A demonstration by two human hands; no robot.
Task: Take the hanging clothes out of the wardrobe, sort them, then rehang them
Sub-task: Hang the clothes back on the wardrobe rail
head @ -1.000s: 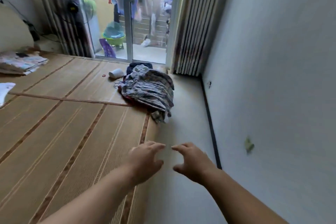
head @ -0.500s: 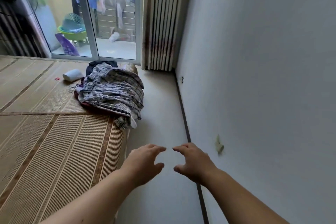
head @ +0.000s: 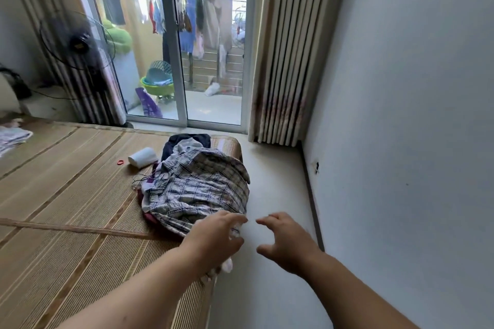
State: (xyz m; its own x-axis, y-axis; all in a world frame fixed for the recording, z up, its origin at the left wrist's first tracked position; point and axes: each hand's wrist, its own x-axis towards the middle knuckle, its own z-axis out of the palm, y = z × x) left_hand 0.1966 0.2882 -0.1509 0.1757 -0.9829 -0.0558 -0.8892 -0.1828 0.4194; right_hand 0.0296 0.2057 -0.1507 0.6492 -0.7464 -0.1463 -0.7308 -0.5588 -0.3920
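Note:
A pile of clothes lies at the right edge of the woven bed mat (head: 66,195). On top of it is a grey-and-white plaid shirt (head: 197,187); a dark blue garment (head: 187,139) sticks out at the far end and a maroon one (head: 149,218) at the near left. My left hand (head: 213,242) hovers over the near end of the plaid shirt, fingers spread and loosely bent, holding nothing. My right hand (head: 287,240) floats beside it over the pale floor, fingers also bent and empty. No wardrobe is in view.
A white roll (head: 143,157) and a red hair tie (head: 120,162) lie on the mat left of the pile. Beyond stands a glass sliding door (head: 176,61) with laundry outside, a fan (head: 77,40) at left, a curtain (head: 280,61) and the wall (head: 401,115) at right.
Both hands have come closer to the clothes pile. My left hand now overlaps its near end, where before both hands were well short of it over the floor.

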